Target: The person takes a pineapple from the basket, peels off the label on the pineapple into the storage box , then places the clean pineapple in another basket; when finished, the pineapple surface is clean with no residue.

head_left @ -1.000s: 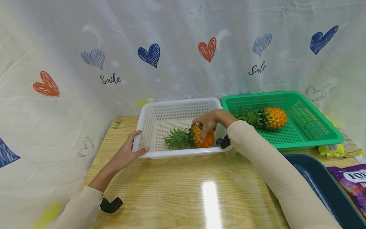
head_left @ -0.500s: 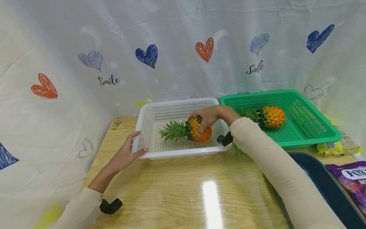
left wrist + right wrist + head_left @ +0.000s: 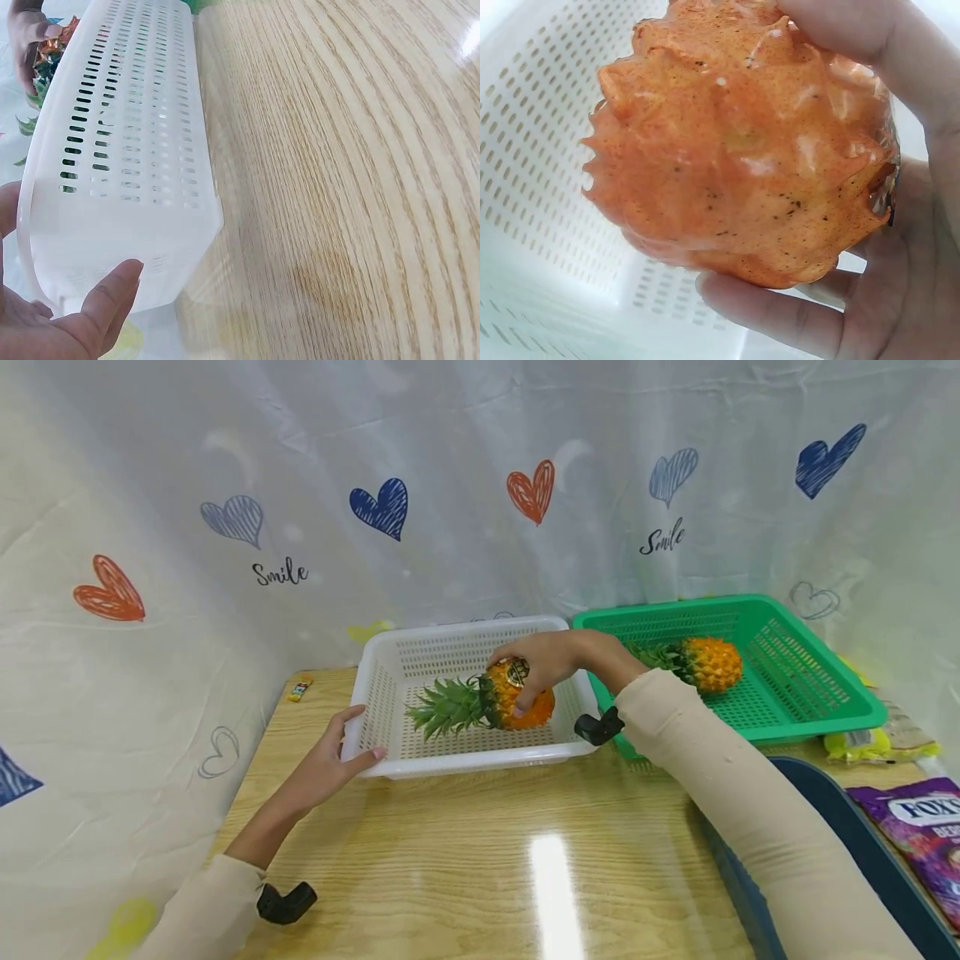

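Note:
My right hand (image 3: 543,660) grips the orange body of a small pineapple (image 3: 497,692) from above, with the leafy crown pointing left. A dark round label shows on its side. In the right wrist view, the pineapple (image 3: 735,157) presents its spiny base, with fingers and thumb wrapped round it. A white slotted basket (image 3: 465,762) lies beneath and around it. Holding that basket's left front corner is my left hand (image 3: 330,764). Its thumb (image 3: 109,296) lies along the outer wall in the left wrist view, while the other fingers are partly hidden at the rim.
A green basket (image 3: 795,735) stands close on the right with a second pineapple (image 3: 712,664) in it. A dark blue tray (image 3: 810,793), a purple candy bag (image 3: 926,827) and a yellow packet (image 3: 862,747) are further right. A small wrapped candy (image 3: 300,687) lies at the table's left edge.
My right hand has raised the pineapple slightly within the white basket and shifted it a little left. The left hand keeps its hold on the corner. The whole view has drifted slightly.

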`<state>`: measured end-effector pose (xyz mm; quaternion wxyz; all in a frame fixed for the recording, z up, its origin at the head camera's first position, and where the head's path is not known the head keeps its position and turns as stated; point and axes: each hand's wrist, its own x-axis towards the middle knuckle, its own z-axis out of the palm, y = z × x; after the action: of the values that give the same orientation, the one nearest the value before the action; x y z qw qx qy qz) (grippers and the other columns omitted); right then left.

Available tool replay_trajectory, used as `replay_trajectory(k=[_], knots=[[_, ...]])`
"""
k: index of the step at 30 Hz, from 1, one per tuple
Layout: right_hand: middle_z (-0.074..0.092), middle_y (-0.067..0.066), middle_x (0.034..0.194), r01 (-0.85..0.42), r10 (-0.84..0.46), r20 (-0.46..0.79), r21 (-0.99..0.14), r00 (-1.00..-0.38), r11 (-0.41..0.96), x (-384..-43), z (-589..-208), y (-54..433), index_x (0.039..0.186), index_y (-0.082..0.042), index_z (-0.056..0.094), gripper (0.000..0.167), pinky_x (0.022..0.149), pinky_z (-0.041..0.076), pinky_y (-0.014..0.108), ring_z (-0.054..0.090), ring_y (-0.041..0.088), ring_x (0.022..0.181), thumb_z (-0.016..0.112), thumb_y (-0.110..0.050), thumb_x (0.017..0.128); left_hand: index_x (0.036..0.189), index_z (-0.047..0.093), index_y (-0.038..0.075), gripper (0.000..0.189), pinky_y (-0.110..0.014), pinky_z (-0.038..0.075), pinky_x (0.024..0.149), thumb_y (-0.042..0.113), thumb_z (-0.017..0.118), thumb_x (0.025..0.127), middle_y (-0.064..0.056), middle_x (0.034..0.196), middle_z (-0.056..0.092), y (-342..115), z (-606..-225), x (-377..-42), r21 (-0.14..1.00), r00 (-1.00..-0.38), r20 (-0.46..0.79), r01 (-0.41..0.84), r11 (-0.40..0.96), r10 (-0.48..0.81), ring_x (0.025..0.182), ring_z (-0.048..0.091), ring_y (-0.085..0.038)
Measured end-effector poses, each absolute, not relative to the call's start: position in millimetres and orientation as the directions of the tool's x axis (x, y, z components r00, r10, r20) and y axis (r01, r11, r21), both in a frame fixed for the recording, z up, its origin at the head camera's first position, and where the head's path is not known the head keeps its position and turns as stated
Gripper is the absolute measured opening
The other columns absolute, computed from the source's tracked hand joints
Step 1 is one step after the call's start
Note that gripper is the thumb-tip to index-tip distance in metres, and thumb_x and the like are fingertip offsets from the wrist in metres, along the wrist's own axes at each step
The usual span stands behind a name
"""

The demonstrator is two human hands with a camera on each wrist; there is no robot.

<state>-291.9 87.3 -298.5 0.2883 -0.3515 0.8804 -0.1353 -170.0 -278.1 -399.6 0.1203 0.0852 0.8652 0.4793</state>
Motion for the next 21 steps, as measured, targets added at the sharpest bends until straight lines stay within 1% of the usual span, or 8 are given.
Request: replay_trajectory(k=[4,11,14,17,21], knots=[[0.034,0.005,0.160,-0.550,-0.723,-0.375,-0.473,-0.580,0.688,-289,-296,93,0.154,-0.025,0.039,0.087,0.111,0.039,0.055,0.033,0.031,0.147,0.082,-0.046,0.081,0.161,0.003,0.012,0.089,-0.047,0.051,0.097,0.035,0.064,0.100,-0.026,0.153,0.034,-277,-400,-170,0.850,-0.957,-0.128,0.029,0.526,0.261,0.134,0.049,-0.045],[0.037,0.003,0.158,-0.553,-0.737,-0.316,-0.504,-0.598,0.664,-284,-293,104,0.154,-0.024,0.040,0.089,0.108,0.042,0.053,0.038,0.028,0.144,0.083,-0.048,0.079,0.161,0.003,0.014,0.089,-0.050,0.050,0.098,0.037,0.063,0.100,-0.026,0.150,0.035,-278,-398,-170,0.844,-0.958,-0.133,0.025,0.535,0.256,0.134,0.048,-0.045],[0.039,0.004,0.157,-0.568,-0.755,-0.286,-0.517,-0.590,0.640,-280,-291,108,0.153,-0.022,0.042,0.088,0.107,0.044,0.052,0.040,0.028,0.142,0.083,-0.047,0.080,0.161,0.003,0.014,0.089,-0.050,0.050,0.098,0.037,0.064,0.100,-0.026,0.151,0.033,-278,-399,-170,0.848,-0.957,-0.132,0.027,0.529,0.260,0.134,0.048,-0.046],[0.041,0.003,0.155,-0.578,-0.768,-0.255,-0.532,-0.587,0.618,-273,-289,112,0.152,-0.023,0.043,0.086,0.105,0.046,0.050,0.042,0.027,0.140,0.084,-0.045,0.080,0.161,0.003,0.014,0.090,-0.050,0.050,0.098,0.037,0.064,0.100,-0.026,0.151,0.033,-278,-400,-169,0.849,-0.956,-0.125,0.035,0.527,0.265,0.134,0.048,-0.046],[0.042,0.003,0.155,-0.601,-0.785,-0.207,-0.539,-0.584,0.590,-264,-291,115,0.152,-0.021,0.043,0.086,0.107,0.044,0.050,0.040,0.027,0.142,0.084,-0.044,0.079,0.161,0.003,0.013,0.090,-0.051,0.050,0.098,0.036,0.064,0.100,-0.026,0.151,0.034,-277,-401,-169,0.845,-0.957,-0.117,0.044,0.533,0.264,0.134,0.048,-0.045]])
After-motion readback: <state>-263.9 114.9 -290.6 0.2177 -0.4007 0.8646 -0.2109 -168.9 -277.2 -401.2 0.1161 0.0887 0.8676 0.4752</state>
